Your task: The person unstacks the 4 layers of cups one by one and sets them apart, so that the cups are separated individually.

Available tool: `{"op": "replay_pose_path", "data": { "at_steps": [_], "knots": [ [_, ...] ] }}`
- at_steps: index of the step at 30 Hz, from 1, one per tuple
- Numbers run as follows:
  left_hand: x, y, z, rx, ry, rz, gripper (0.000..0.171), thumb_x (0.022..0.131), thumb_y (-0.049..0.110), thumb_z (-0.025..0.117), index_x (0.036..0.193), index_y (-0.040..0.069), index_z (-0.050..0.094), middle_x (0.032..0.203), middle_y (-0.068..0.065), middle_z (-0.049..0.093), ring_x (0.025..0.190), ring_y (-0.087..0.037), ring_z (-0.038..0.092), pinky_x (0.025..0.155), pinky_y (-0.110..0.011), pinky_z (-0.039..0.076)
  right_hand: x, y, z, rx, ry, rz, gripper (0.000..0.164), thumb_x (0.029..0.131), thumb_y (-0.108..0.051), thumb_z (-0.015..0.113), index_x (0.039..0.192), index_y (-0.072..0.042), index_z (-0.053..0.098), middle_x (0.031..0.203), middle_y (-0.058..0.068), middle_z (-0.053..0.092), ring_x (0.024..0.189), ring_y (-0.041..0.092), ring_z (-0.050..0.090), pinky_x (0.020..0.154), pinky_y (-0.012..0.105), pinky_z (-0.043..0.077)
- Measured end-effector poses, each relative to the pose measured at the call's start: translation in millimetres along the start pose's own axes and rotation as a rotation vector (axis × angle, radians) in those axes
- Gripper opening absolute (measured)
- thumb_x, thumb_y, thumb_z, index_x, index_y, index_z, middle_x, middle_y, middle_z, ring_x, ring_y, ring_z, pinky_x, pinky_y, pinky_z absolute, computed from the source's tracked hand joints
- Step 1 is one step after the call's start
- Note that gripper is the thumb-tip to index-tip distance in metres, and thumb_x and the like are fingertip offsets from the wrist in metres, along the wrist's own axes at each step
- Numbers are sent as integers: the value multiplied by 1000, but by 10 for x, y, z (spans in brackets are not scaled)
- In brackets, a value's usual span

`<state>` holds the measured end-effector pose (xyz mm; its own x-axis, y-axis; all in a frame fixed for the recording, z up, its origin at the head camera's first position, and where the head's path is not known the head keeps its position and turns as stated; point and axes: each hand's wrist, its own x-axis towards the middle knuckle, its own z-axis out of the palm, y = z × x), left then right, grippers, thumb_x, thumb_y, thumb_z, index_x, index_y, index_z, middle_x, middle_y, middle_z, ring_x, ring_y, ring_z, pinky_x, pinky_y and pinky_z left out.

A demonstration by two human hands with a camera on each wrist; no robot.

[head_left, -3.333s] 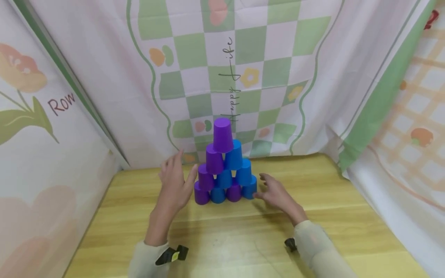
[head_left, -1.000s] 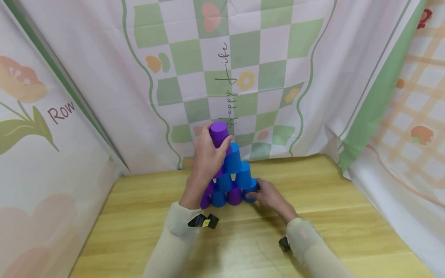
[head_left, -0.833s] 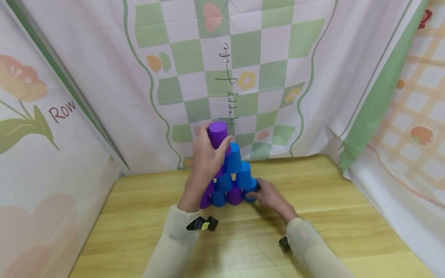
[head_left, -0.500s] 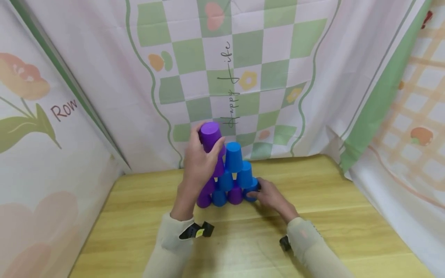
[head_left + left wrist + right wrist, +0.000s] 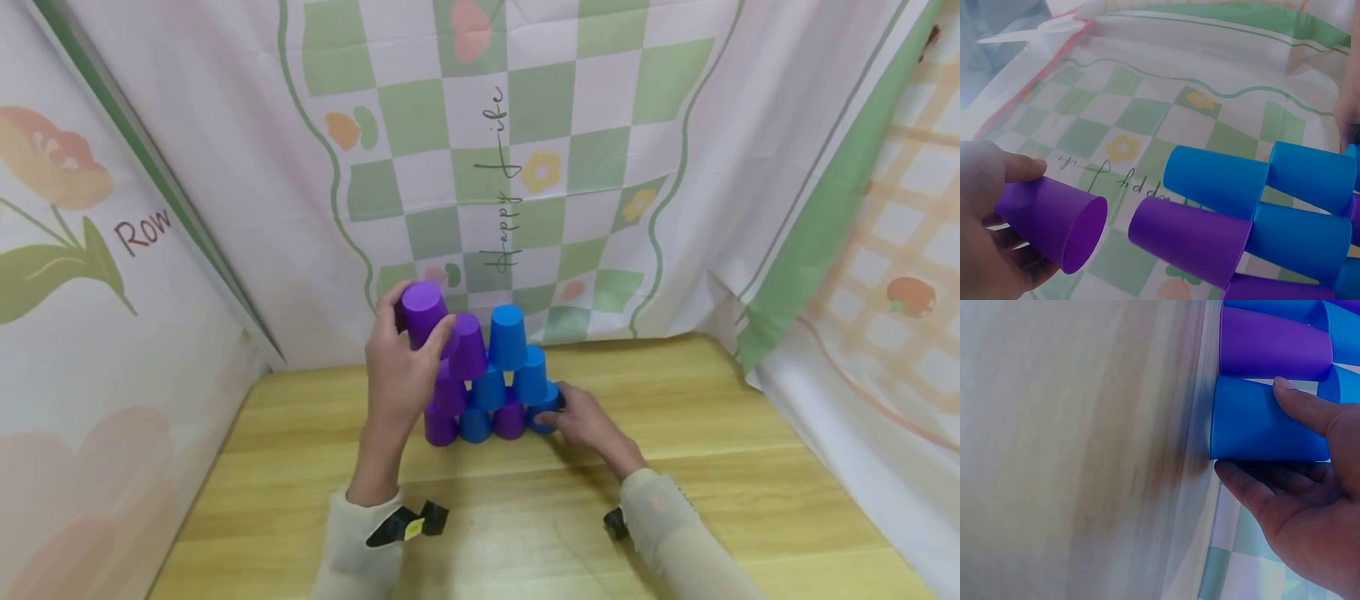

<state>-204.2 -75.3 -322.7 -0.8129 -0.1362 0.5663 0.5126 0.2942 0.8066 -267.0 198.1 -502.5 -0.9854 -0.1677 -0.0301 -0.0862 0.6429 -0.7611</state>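
Note:
Upside-down plastic cups stand in a stepped stack on the table. My left hand (image 5: 401, 371) grips a purple cup (image 5: 424, 310), slightly tilted, to the upper left of the stack. In the left wrist view this held purple cup (image 5: 1060, 219) is apart from the others, its open rim facing them. A purple cup (image 5: 468, 348) and a blue cup (image 5: 508, 337) now form the top row. At the bottom right, my right hand (image 5: 592, 425) holds the end blue cup (image 5: 542, 412); the right wrist view shows thumb and fingers around that blue cup (image 5: 1266, 425), which stands on the table.
The wooden table (image 5: 525, 517) reaches forward to a checkered curtain (image 5: 480, 167) close behind the stack. More printed curtain hangs at the left (image 5: 82, 375) and the right. A black wrist strap (image 5: 408, 525) sits on the left sleeve.
From beside the stack, my left hand went to the top purple cup, gripped it, and lifted it off to the left. My right hand closed on the bottom-right blue cup, which stays in place.

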Motion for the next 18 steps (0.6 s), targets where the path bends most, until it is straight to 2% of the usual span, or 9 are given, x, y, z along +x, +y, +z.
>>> {"op": "replay_pose_path", "data": {
  "at_steps": [5, 8, 12, 18],
  "knots": [
    [-74, -95, -144, -6, 44, -5, 62, 96, 16, 79, 150, 12, 50, 136, -10, 63, 123, -26, 64, 100, -49, 61, -3, -12, -20, 6, -1, 8, 44, 95, -20, 79, 128, 2, 62, 119, 19, 72, 97, 28, 69, 88, 48, 63],
    [-117, -164, -233, -6, 80, -30, 61, 95, 14, 80, 149, 11, 52, 134, -11, 64, 121, -26, 64, 100, -50, 61, -7, -16, -29, 5, -6, 14, 43, 95, -20, 78, 129, 1, 62, 118, 17, 72, 94, 26, 68, 85, 45, 63],
    [-166, -257, -354, -6, 130, -91, 60, 94, 13, 81, 147, 11, 54, 134, -11, 64, 120, -27, 64, 102, -51, 59, -8, -14, -31, 2, -14, 16, 43, 96, -20, 77, 130, 2, 61, 118, 17, 71, 94, 26, 67, 86, 46, 63],
    [-226, -391, -540, 20, 177, -221, 61, 93, 11, 80, 148, 13, 54, 138, -15, 63, 128, -32, 61, 108, -54, 55, -2, -29, -29, 6, -19, 24, 42, 98, -19, 75, 132, 0, 60, 122, 17, 71, 97, 27, 67, 90, 49, 62]
  ]
}}
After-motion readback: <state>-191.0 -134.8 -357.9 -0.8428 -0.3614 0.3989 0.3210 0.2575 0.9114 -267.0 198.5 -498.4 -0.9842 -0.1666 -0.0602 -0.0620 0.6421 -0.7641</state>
